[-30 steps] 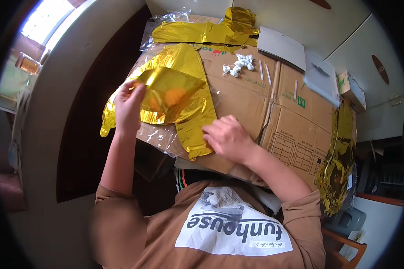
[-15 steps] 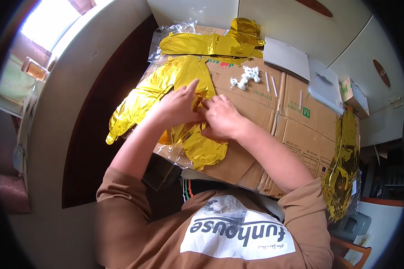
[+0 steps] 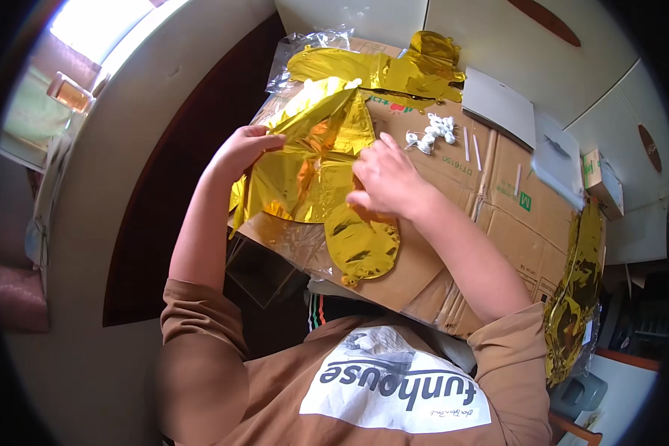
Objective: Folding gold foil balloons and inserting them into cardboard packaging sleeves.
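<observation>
A flat, uninflated gold foil balloon (image 3: 305, 182) lies creased across the cardboard in front of me, its rounded end (image 3: 364, 249) toward my body. My left hand (image 3: 239, 154) pinches its left edge between thumb and fingers and holds that part raised. On the balloon's right side, my right hand (image 3: 386, 178) has bent fingers closed at the foil's edge; the fingertips are partly hidden. Beyond it, a second flat gold foil balloon (image 3: 342, 68) rests at the far edge. To the right of my right hand sit small bundles of white string (image 3: 432, 132).
The flattened cardboard (image 3: 424, 256) covers the table. Thin white straws (image 3: 477, 152) lie near a white flat box (image 3: 498, 108). A translucent plastic case (image 3: 557, 167) and a small carton (image 3: 602, 182) stand at right. More gold foil (image 3: 572, 297) hangs over the right edge; a clear bag (image 3: 305, 50) is far left.
My hands have moved apart, the left one to the left, pulling the foil up and spreading it. The balloon's near part now lies flatter. The view has shifted slightly.
</observation>
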### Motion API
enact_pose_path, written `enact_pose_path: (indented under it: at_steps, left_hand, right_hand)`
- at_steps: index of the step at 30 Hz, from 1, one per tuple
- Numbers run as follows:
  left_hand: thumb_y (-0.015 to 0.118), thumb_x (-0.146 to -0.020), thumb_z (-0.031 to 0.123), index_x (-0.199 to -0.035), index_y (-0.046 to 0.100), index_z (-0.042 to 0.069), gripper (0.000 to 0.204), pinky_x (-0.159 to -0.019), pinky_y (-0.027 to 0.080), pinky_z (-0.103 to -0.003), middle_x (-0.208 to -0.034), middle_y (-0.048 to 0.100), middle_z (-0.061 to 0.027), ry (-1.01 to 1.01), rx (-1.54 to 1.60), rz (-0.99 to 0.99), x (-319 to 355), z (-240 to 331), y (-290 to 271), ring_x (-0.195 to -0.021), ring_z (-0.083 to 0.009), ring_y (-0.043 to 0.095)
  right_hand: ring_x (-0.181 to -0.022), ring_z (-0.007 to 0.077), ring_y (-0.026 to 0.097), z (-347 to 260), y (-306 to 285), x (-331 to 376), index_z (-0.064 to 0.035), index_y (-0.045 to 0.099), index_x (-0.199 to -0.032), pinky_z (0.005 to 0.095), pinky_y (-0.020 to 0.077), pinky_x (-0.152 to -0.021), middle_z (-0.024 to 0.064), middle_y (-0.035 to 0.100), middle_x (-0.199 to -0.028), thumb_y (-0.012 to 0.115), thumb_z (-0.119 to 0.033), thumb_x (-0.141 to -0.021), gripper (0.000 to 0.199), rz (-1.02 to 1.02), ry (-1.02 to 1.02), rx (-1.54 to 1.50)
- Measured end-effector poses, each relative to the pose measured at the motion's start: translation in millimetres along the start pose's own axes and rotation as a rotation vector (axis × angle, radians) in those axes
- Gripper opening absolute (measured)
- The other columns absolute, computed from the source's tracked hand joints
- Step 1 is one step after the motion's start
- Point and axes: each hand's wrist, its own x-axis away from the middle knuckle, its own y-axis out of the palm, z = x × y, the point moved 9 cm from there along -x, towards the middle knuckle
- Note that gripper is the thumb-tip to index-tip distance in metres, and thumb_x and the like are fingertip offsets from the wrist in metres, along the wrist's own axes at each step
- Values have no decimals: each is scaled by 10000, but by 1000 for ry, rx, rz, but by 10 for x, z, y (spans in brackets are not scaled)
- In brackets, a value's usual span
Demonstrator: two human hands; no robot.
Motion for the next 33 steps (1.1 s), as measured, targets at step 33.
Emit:
enact_pose_path:
  at_steps: [33]
  left_hand:
    - [613, -973, 304, -1231, 614, -29, 421, -846, 596, -431, -1144, 697, -152, 95, 704, 775, 2083, -2387, -4336, -958, -294, 711]
  right_hand:
    - [-1194, 302, 576, 154, 169, -473, -105, 653, -1096, 467, 441, -1038, 106, 637, -1165, 855, -470, -735, 551, -82, 113, -126]
